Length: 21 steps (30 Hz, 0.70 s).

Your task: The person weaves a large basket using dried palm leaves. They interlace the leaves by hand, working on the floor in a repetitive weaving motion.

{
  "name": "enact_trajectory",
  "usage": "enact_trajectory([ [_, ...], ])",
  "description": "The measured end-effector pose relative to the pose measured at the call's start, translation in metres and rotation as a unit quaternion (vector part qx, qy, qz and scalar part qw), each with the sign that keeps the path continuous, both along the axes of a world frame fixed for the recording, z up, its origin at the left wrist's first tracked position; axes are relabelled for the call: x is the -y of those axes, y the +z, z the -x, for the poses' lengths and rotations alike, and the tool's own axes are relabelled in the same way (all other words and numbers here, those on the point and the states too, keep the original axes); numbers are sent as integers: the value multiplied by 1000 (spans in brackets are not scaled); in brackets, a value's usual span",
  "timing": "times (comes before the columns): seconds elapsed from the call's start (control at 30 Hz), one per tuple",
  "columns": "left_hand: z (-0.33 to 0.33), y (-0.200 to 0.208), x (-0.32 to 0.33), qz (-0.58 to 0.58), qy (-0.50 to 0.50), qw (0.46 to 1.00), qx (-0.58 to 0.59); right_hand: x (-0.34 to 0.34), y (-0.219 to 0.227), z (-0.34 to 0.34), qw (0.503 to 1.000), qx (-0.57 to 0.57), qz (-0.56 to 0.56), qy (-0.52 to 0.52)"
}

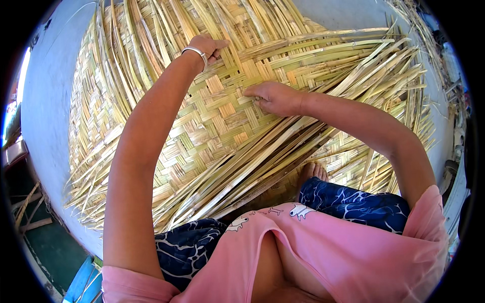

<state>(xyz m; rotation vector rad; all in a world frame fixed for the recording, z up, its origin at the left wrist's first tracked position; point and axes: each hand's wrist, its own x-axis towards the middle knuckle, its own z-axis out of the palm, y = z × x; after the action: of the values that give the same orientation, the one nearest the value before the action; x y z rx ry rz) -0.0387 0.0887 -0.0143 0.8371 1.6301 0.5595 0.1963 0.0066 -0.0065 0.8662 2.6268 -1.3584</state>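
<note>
Grey floor (50, 126) carries a woven bamboo mat (212, 131); left hand (206, 48) and right hand (275, 97) each pinch its strips.

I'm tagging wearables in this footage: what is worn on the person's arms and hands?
Both forearms are bare. The left hand has a plain silver bangle at the wrist; the right hand shows no jewellery or glove. Short pink sleeves cover the upper arms only.

L arm stretched fwd, left hand (208, 46) fingers curled; right hand (275, 97) palm down, elbow bent.
</note>
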Motion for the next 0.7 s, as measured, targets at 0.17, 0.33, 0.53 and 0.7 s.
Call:
enact_trajectory([
  [0.17, 6, -38, 0, -127, -28, 979, -155, -2, 2, 3, 1000, -8, -2, 20],
  [0.33, -10, -21, 3, -123, -84, 965, -217, 2, 7, 5, 998, 12, -34, 42],
  [0.53, 5, 7, 19, -107, -14, 992, -71, 6, 2, 4, 982, 12, -158, 100],
  [0.7, 42, 31, 91, -143, -129, 968, -160, 12, -2, -6, 958, -41, -252, 132],
])
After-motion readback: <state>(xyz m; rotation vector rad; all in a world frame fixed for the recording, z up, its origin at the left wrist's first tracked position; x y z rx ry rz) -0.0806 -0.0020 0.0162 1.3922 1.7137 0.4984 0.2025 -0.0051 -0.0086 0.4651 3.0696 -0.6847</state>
